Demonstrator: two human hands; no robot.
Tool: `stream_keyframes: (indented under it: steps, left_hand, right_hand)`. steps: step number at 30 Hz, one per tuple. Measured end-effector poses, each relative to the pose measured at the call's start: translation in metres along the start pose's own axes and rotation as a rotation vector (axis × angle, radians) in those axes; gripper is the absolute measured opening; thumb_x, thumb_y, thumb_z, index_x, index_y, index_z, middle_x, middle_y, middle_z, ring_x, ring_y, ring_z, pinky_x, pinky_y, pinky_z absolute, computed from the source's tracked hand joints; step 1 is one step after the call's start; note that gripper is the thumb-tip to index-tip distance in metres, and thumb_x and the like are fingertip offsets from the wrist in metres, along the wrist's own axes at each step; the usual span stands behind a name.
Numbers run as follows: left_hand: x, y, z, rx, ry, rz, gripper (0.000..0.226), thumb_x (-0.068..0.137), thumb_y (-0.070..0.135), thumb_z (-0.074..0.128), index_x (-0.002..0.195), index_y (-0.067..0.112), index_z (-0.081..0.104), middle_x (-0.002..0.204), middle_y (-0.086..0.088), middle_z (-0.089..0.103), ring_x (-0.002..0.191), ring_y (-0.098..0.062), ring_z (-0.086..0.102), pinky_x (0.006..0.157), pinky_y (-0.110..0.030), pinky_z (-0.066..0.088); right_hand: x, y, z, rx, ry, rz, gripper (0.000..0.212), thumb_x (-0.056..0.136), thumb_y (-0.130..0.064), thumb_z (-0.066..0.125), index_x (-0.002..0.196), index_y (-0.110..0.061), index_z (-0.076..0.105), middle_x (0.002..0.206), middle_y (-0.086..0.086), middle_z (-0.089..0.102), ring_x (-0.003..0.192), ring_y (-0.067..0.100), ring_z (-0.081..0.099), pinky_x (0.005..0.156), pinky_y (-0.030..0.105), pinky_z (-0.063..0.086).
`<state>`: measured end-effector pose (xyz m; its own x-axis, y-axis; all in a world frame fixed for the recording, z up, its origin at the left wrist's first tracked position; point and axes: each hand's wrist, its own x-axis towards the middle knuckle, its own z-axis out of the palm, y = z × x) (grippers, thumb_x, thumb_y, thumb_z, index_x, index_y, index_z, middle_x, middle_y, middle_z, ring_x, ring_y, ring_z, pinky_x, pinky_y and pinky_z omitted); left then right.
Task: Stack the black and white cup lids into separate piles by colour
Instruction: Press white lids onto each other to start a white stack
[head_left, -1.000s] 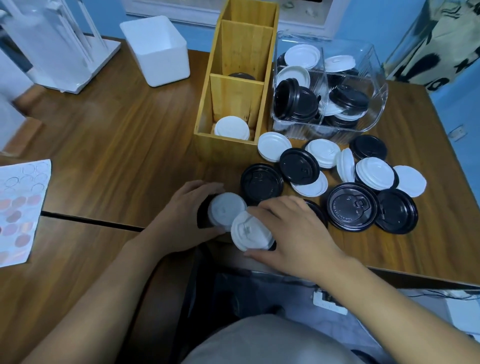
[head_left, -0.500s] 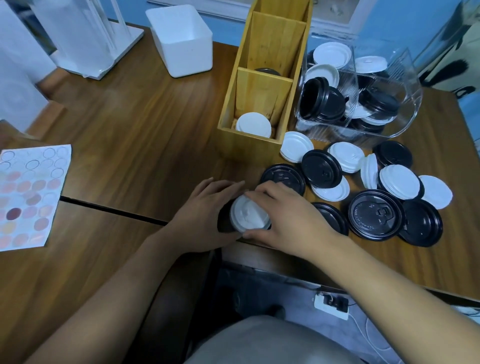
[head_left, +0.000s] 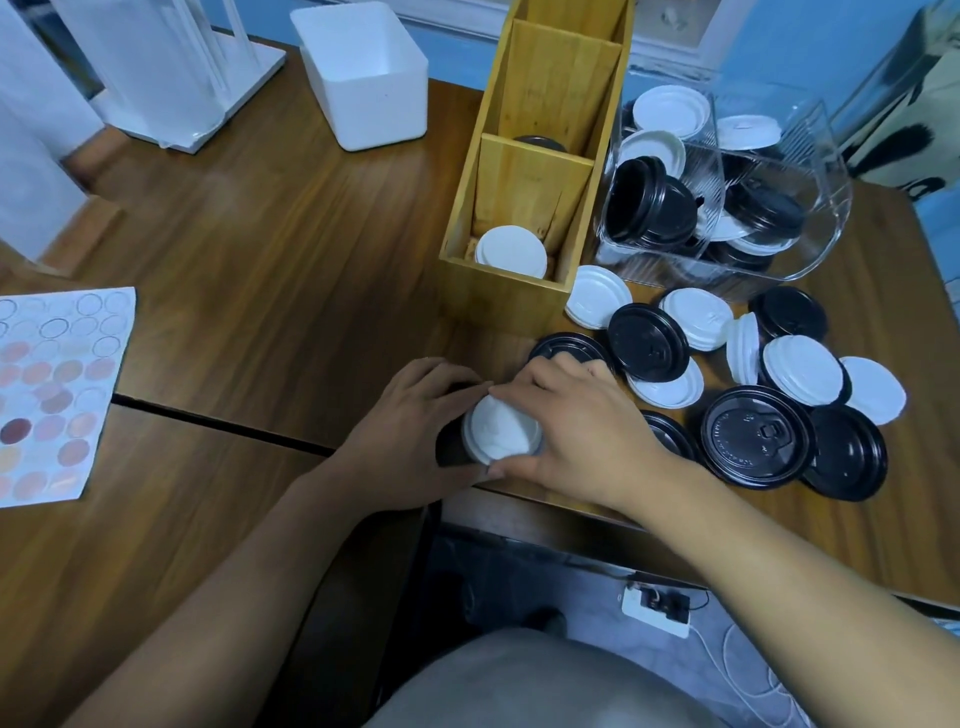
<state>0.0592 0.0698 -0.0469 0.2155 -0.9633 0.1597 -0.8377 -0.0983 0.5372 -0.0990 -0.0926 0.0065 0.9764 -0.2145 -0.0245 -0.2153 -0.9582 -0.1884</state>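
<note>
Cupping a round white lid (head_left: 501, 434) at the wooden desk's (head_left: 260, 249) six o'clock edge, left grip (head_left: 415, 431) and right grip (head_left: 582, 431) both curl round it; loose lids (head_left: 802, 369) lie toward three o'clock; blue wall (head_left: 805, 41) beyond.

white lid (head_left: 501, 434) edges covered by left hand (head_left: 410, 431) and right hand (head_left: 576, 431); dark item (head_left: 450, 446) beneath mostly hidden. sticker sheet (head_left: 52, 389) cut by left edge.

**White, black and brown wood**

The lid (head_left: 501, 436) I held between my left hand (head_left: 410, 431) and right hand (head_left: 576, 431) was white. The scattered ones were black lids (head_left: 756, 435) and white lids (head_left: 802, 370). The table (head_left: 260, 249) was dark brown with wood grain, the divided box (head_left: 550, 93) honey-yellow, the tub (head_left: 363, 67) white, the wall (head_left: 810, 41) blue. The sheet (head_left: 52, 389) bore pink and brown circles on white.
</note>
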Motion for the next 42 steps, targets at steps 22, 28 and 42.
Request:
stream_keyframes:
  steps: [22, 28, 42]
  left_hand:
    - [0.004, 0.011, 0.001, 0.053, 0.071, -0.008, 0.076, 0.081, 0.068, 0.071, 0.140, 0.023, 0.057, 0.133, 0.010, 0.059, 0.123, -0.013, 0.048, 0.110, -0.033, 0.037]
    - [0.001, 0.013, 0.004, 0.065, 0.051, -0.089, 0.106, 0.068, 0.073, 0.077, 0.153, 0.022, 0.041, 0.145, 0.012, 0.050, 0.137, -0.005, 0.034, 0.120, -0.034, 0.025]
    - [0.006, 0.013, 0.012, 0.028, 0.088, -0.045, 0.085, 0.073, 0.074, 0.075, 0.141, 0.029, 0.053, 0.136, 0.013, 0.058, 0.129, -0.014, 0.050, 0.112, -0.044, 0.036]
  right_hand:
    - [-0.025, 0.028, -0.009, -0.017, 0.112, 0.025, 0.058, 0.090, -0.068, 0.048, 0.134, -0.031, 0.056, 0.128, -0.011, 0.057, 0.117, 0.020, 0.048, 0.086, 0.040, 0.043]
    - [-0.056, 0.095, -0.043, -0.048, 0.108, 0.406, 0.036, 0.084, -0.051, 0.067, 0.102, -0.022, 0.058, 0.099, 0.000, 0.055, 0.094, 0.028, 0.056, 0.071, 0.036, 0.045]
    - [-0.052, 0.112, -0.039, 0.012, 0.008, 0.262, 0.036, 0.082, -0.016, 0.072, 0.109, -0.027, 0.051, 0.098, -0.007, 0.054, 0.080, 0.024, 0.063, 0.067, 0.042, 0.055]
